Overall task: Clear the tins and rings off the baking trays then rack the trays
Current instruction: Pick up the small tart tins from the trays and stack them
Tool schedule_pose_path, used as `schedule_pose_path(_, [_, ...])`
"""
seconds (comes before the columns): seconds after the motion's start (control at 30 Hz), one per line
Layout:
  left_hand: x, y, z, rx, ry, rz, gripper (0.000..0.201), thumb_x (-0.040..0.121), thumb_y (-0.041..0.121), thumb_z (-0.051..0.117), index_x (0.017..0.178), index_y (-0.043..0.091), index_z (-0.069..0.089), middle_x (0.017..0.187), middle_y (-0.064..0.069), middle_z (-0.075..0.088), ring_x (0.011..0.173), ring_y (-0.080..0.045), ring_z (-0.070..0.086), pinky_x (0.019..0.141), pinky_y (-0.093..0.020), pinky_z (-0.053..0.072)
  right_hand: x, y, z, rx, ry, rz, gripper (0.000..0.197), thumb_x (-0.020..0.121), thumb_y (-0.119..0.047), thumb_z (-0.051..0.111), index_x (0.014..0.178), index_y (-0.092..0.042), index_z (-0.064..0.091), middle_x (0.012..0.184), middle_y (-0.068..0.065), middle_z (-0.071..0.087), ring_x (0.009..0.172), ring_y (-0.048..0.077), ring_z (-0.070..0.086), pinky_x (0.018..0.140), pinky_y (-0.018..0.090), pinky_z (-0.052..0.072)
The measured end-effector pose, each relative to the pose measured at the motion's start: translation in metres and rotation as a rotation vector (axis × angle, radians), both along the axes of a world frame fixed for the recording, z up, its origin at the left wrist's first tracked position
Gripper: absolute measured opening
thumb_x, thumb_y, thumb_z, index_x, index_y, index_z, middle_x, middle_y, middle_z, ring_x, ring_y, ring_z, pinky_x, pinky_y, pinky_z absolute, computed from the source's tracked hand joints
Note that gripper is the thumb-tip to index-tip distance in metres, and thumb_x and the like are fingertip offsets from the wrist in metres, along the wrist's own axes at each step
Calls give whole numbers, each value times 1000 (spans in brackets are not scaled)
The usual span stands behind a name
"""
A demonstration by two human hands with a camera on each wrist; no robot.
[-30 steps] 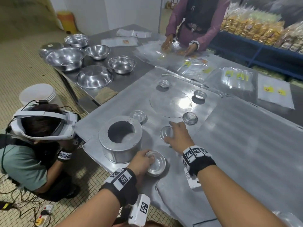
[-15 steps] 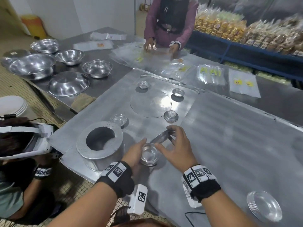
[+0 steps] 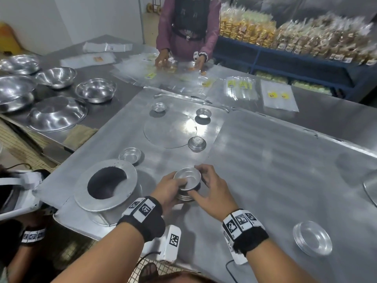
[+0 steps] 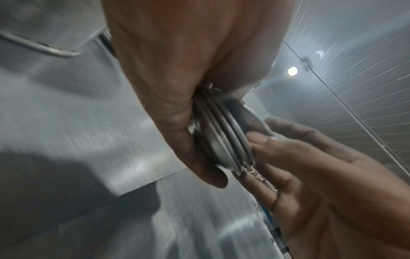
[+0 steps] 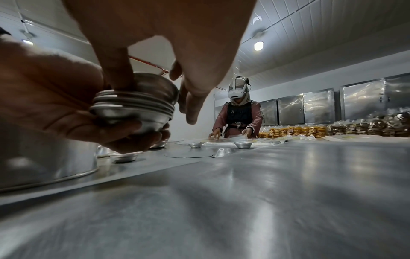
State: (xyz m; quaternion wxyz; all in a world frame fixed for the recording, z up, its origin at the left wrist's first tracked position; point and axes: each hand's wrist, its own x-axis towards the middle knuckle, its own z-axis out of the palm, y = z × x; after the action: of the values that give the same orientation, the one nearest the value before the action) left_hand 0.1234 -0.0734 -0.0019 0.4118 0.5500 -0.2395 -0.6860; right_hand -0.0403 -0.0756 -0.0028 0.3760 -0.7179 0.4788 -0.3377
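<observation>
My left hand (image 3: pixel 169 190) grips a nested stack of small round tins (image 3: pixel 186 185) from below, just above the left baking tray (image 3: pixel 126 127). My right hand (image 3: pixel 214 188) holds the top tin of that stack, thumb on the near side and fingers on the far rim. The stack of tins (image 5: pixel 133 108) shows several rims in the right wrist view. Loose tins (image 3: pixel 130 155) (image 3: pixel 196 142) (image 3: pixel 203 113) lie on the tray around a flat round disc (image 3: pixel 169 127). A tall ring mould (image 3: pixel 108 190) stands left of my hands. The right tray (image 3: pixel 285 160) is mostly bare.
Another stack of tins (image 3: pixel 312 237) sits on the right tray near its front edge. Steel bowls (image 3: pixel 95 90) fill the table at far left. A person (image 3: pixel 187 27) works on plastic bags across the table. Someone with a headset crouches at lower left (image 3: pixel 18 193).
My right hand picked a tin off the tray and brought it onto the stack. My left hand lifted the stack off the tray to meet it.
</observation>
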Motion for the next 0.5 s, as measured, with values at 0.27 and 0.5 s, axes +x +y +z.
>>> schedule_pose_path(0.27, [9, -12, -6, -7, -38, 41, 27, 95, -12, 44, 119, -8, 56, 104, -27, 59, 88, -42, 62, 74, -61, 60, -7, -23, -12, 52, 90, 66, 48, 80, -8, 49, 126, -23, 50, 127, -7, 61, 123, 2, 56, 108, 30, 44])
schedule_pose_path(0.5, [15, -23, -10, 16, -60, 87, 26, 93, -13, 47, 111, -2, 62, 98, -21, 58, 84, -37, 60, 76, -64, 58, -5, -87, -15, 29, 499, -49, 39, 92, -20, 57, 130, -14, 54, 131, 6, 58, 123, 24, 53, 104, 36, 42])
